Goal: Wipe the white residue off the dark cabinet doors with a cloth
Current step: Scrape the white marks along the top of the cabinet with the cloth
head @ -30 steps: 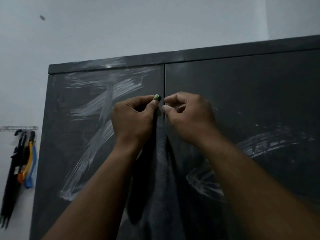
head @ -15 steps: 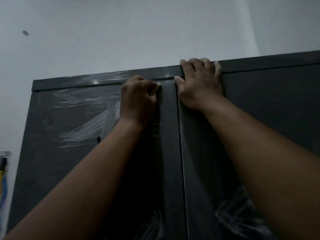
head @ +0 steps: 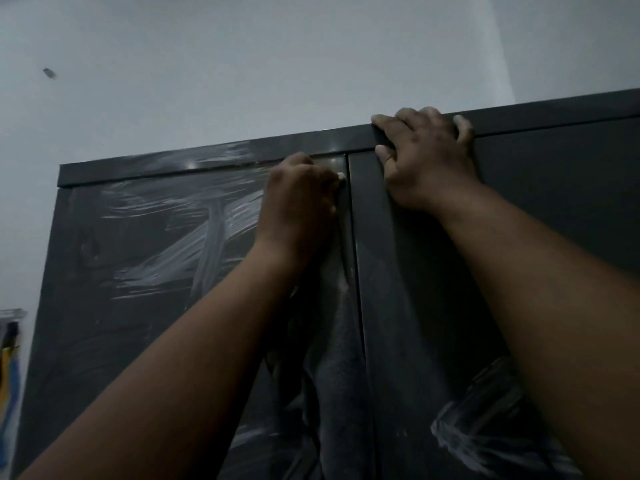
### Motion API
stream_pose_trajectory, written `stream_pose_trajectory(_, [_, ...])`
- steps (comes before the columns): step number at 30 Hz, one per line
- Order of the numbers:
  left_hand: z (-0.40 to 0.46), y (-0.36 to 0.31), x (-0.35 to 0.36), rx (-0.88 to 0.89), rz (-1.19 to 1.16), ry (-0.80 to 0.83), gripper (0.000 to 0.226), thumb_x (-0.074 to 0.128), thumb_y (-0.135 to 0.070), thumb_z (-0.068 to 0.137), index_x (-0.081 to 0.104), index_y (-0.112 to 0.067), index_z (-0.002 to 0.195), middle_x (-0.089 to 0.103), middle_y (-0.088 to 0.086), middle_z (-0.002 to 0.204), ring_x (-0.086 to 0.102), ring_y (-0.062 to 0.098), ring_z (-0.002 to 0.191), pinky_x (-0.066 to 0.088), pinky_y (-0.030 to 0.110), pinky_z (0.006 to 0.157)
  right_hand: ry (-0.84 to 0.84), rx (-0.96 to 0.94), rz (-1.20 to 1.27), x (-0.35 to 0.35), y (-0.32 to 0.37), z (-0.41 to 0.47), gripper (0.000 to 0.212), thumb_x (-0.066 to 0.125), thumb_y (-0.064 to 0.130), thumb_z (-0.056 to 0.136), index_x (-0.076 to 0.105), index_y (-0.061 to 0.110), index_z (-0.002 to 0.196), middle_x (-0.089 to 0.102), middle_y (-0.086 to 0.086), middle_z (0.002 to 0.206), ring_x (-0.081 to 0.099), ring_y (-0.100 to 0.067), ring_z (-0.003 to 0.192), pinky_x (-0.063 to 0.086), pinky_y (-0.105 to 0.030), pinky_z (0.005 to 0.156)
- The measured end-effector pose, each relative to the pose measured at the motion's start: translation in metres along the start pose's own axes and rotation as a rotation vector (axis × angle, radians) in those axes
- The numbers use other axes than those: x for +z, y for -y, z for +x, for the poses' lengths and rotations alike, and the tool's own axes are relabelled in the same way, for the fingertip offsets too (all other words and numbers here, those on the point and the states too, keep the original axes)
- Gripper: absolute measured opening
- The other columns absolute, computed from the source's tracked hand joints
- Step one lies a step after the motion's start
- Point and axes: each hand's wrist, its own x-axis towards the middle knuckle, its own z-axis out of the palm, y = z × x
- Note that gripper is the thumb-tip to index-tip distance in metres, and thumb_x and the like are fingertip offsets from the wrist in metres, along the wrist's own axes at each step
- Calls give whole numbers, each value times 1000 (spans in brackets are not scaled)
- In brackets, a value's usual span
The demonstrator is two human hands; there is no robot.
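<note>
A dark cabinet fills the view, with a left door [head: 138, 323] and a right door [head: 554, 202] meeting at a centre seam. White residue [head: 194, 230] streaks the upper left door, and more white residue [head: 485, 431] smears the lower right door. My left hand [head: 298, 206] is closed near the top of the left door beside the seam, gripping a dark grey cloth [head: 332, 375] that hangs down along the seam. My right hand [head: 426, 154] lies flat at the top of the right door, fingers hooked over the cabinet's top edge [head: 554, 112].
A pale wall [head: 277, 64] rises behind the cabinet, with a small dark mark [head: 49, 73] on it. At the far left edge, a wall rack [head: 10, 315] holds dark, yellow and blue items.
Both hands rose from the middle of the seam to the top of the doors. The right hand let go of the cloth and now rests on the cabinet's top edge.
</note>
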Motion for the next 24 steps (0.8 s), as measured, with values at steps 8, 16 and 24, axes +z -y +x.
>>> stream_pose_trajectory(8, [12, -11, 6, -154, 33, -77, 16, 69, -12, 92, 84, -8, 99, 73, 18, 92, 67, 31, 83, 46, 32, 80, -18, 7, 31, 5, 2, -3, 49, 39, 37, 104, 37, 33, 153, 39, 3, 154, 25, -23, 148, 3, -61, 121])
stream_pose_trajectory(16, [13, -4, 6, -250, 69, -143, 20, 68, -20, 95, 83, -14, 105, 78, 15, 100, 72, 29, 93, 49, 31, 90, -34, 15, 65, 10, 2, -3, 51, 39, 34, 103, 36, 33, 153, 35, 2, 156, 20, -23, 151, -1, -60, 121])
stream_pose_trajectory(24, [-6, -21, 11, 16, 65, -47, 11, 74, -6, 89, 84, -7, 94, 71, 16, 85, 64, 25, 71, 51, 32, 68, -67, 10, 77, 14, 2, -7, 52, 38, 34, 103, 35, 32, 154, 35, 1, 156, 20, -23, 151, -1, -60, 122])
